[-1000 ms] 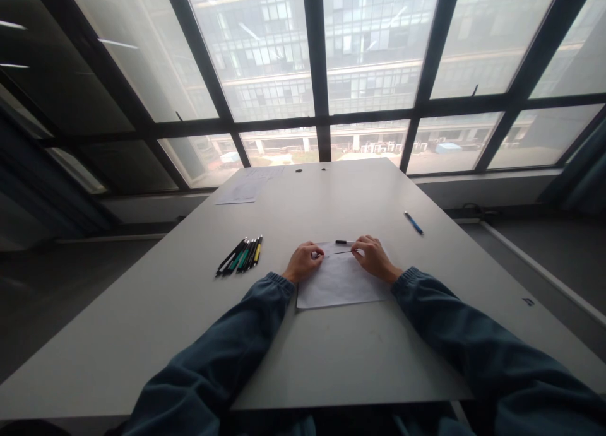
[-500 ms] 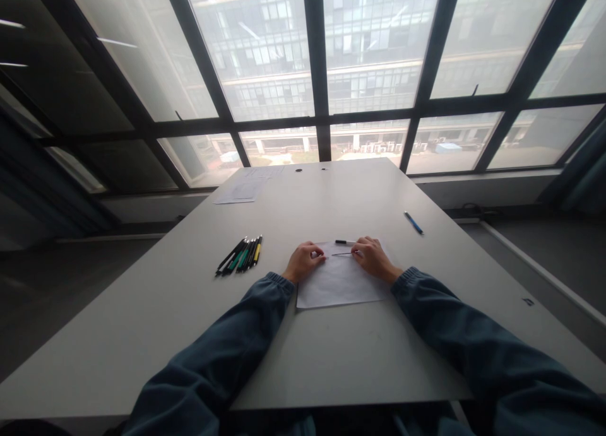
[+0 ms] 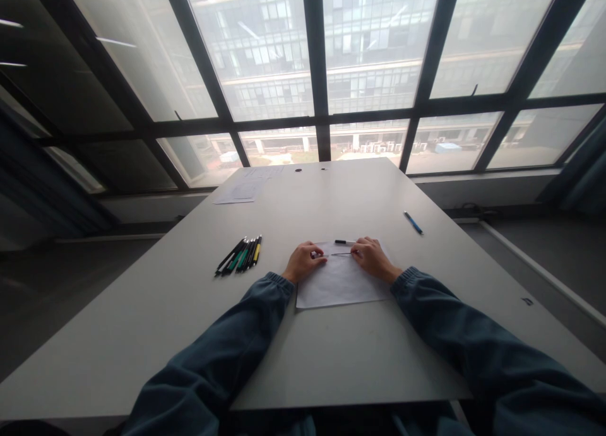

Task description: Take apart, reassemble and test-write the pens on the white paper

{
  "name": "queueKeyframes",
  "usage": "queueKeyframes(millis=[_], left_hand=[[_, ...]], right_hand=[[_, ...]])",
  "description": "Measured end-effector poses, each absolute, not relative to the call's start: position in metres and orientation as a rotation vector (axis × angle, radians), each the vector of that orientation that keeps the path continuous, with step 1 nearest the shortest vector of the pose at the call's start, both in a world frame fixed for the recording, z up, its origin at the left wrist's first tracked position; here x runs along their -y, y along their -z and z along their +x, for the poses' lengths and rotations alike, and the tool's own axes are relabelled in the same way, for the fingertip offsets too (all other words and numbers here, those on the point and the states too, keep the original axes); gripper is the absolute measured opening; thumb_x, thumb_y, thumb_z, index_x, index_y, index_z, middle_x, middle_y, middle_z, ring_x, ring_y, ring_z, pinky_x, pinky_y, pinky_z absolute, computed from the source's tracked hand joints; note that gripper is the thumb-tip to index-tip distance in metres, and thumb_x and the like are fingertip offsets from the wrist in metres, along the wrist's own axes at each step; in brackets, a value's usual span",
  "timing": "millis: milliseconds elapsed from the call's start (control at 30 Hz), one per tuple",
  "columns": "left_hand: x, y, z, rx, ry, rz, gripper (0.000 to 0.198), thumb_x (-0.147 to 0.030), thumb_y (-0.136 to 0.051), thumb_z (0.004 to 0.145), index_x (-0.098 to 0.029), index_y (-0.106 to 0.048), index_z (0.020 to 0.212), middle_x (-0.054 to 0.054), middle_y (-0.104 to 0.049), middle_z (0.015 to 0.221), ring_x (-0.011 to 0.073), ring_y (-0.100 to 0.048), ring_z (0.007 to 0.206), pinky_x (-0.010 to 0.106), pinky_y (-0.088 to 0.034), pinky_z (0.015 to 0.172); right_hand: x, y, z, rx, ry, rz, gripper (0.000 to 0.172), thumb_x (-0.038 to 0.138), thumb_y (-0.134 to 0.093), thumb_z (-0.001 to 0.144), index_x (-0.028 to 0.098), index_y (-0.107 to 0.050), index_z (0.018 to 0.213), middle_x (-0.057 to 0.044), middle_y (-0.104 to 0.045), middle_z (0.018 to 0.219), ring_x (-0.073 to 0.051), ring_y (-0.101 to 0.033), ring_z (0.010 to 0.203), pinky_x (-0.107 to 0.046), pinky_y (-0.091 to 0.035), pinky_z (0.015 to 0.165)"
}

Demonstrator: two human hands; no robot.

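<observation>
Over a white sheet of paper [image 3: 343, 284], my two hands face each other, fingertips closed. My right hand [image 3: 372, 259] pinches a thin dark pen refill [image 3: 341, 253], which points left. My left hand [image 3: 304, 261] is closed in a pinch on something small and pale, too fine to make out, close to the refill's tip. Just beyond the refill lies a black and white pen part [image 3: 344, 241], its right end close to my right fingers and partly hidden by them.
To the left lies a bunch of several black, green and yellow pens [image 3: 239, 255]. A blue pen [image 3: 413, 223] rests at the right. Printed sheets [image 3: 237, 191] lie at the far left of the white table [image 3: 331, 202], which stands before large windows.
My left fingertips have shifted very slightly, and a bit of the pale thing now shows between them and the refill's tip. My right hand has barely moved.
</observation>
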State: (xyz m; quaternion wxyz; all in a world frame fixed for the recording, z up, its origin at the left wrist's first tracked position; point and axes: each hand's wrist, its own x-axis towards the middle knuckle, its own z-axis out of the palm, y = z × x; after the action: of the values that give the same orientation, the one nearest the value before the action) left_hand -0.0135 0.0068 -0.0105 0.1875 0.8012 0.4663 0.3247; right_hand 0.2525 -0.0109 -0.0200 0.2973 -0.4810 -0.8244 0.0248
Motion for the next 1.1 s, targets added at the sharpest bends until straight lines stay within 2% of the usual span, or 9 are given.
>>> queueKeyframes(millis=[133, 300, 833, 1100], left_hand=[[-0.0074, 0.0111, -0.0130, -1.332, -0.916, 2.268, 0.021, -0.038, -0.075, 0.076, -0.019, -0.076, 0.083, 0.005, -0.066, 0.085, 0.0150, -0.060, 0.068, 0.028, -0.049, 0.069], [-0.0083, 0.0136, -0.0137, -1.332, -0.921, 2.288, 0.014, -0.032, -0.070, 0.080, -0.021, -0.078, 0.085, 0.004, -0.066, 0.086, 0.0149, -0.059, 0.071, 0.027, -0.048, 0.070], [-0.0089, 0.0127, -0.0152, -1.313, -0.922, 2.348, 0.012, -0.026, -0.065, 0.083, -0.019, -0.076, 0.084, 0.004, -0.067, 0.082, 0.0164, -0.059, 0.072, 0.030, -0.048, 0.073], [-0.0100, 0.0143, -0.0157, -1.334, -1.003, 2.346, 0.007, -0.019, -0.066, 0.081, -0.019, -0.073, 0.083, 0.003, -0.071, 0.080, 0.0188, -0.063, 0.080, 0.031, -0.049, 0.078]], right_hand=[[0.0107, 0.0193, 0.2525, 2.196, -0.070, -1.282, 0.011, 0.016, -0.062, 0.088, 0.020, -0.072, 0.084, -0.005, -0.068, 0.087, -0.020, -0.057, 0.090, -0.034, -0.037, 0.087], [0.0108, 0.0188, 0.2522, 2.201, -0.084, -1.288, 0.012, 0.016, -0.061, 0.088, 0.020, -0.072, 0.084, -0.006, -0.068, 0.089, -0.020, -0.058, 0.090, -0.034, -0.037, 0.088], [0.0125, 0.0176, 0.2516, 2.205, -0.073, -1.281, 0.012, 0.015, -0.062, 0.088, 0.020, -0.072, 0.084, -0.005, -0.068, 0.088, -0.020, -0.058, 0.089, -0.033, -0.037, 0.086], [0.0137, 0.0139, 0.2498, 2.187, -0.071, -1.261, 0.013, 0.014, -0.061, 0.088, 0.020, -0.071, 0.082, -0.006, -0.068, 0.087, -0.020, -0.059, 0.089, -0.033, -0.039, 0.085]])
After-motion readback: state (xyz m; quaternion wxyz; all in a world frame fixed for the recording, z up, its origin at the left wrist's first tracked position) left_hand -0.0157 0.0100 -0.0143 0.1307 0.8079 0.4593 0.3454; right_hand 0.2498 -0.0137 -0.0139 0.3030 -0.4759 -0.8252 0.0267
